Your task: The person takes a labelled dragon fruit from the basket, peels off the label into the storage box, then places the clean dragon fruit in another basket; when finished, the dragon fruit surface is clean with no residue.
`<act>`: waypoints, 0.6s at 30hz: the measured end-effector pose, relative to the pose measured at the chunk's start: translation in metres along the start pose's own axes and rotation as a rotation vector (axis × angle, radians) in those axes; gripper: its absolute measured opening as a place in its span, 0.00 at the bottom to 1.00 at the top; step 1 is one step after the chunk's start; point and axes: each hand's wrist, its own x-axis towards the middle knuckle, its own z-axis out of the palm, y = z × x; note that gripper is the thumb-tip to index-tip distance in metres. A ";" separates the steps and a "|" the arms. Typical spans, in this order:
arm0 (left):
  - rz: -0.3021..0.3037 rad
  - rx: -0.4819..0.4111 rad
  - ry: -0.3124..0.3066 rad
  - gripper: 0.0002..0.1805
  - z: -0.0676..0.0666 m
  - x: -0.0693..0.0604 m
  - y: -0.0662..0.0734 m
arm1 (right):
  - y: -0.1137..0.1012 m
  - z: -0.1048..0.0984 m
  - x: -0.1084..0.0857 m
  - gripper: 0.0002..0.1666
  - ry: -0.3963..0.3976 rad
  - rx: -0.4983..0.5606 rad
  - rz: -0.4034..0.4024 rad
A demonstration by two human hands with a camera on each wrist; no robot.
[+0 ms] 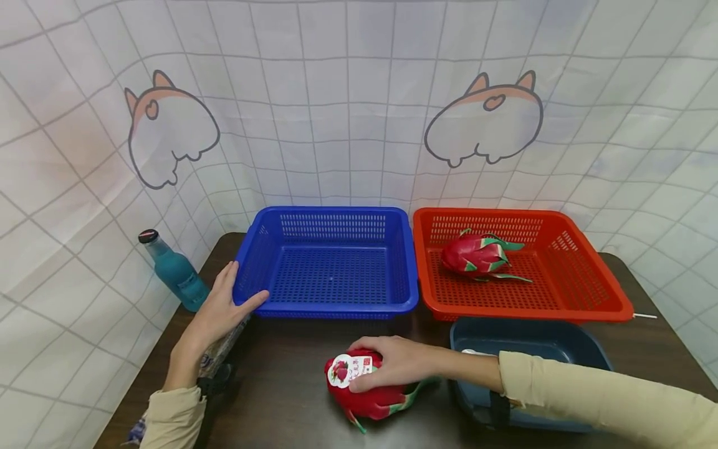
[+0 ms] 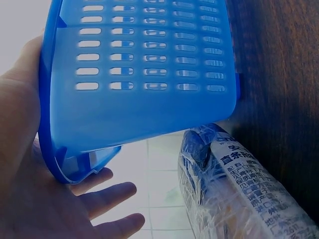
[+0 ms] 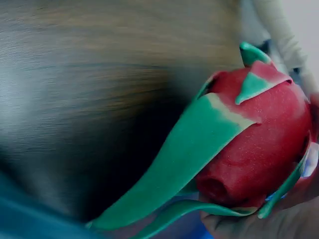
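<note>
My right hand (image 1: 395, 363) grips a red dragon fruit (image 1: 373, 404) with green leaf tips and round and square labels, low over the dark table. In the right wrist view the fruit (image 3: 264, 134) shows its leafy end, with part of my hand (image 3: 279, 224) under its edge. My left hand (image 1: 215, 312) touches the left front corner of the blue basket (image 1: 336, 307), fingers extended. The left wrist view shows that hand (image 2: 45, 204) at the rim of the basket (image 2: 144, 109), its fingers spread.
A red basket (image 1: 521, 310) at right holds another dragon fruit (image 1: 473, 254). In front of it stands a dark blue bin (image 1: 538, 340), partly behind my right arm. A teal bottle (image 1: 182, 277) stands at left. A clear-wrapped package (image 2: 234, 194) with printed text lies beside the blue basket.
</note>
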 end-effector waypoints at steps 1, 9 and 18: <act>0.001 0.000 -0.001 0.59 0.000 0.000 0.000 | 0.003 0.002 0.002 0.34 0.010 -0.002 0.009; 0.037 0.063 0.069 0.58 0.000 0.000 0.002 | 0.014 0.007 0.006 0.38 0.050 -0.022 0.040; 0.486 0.111 0.181 0.42 0.002 -0.042 0.072 | 0.019 0.009 0.004 0.39 0.074 -0.014 0.013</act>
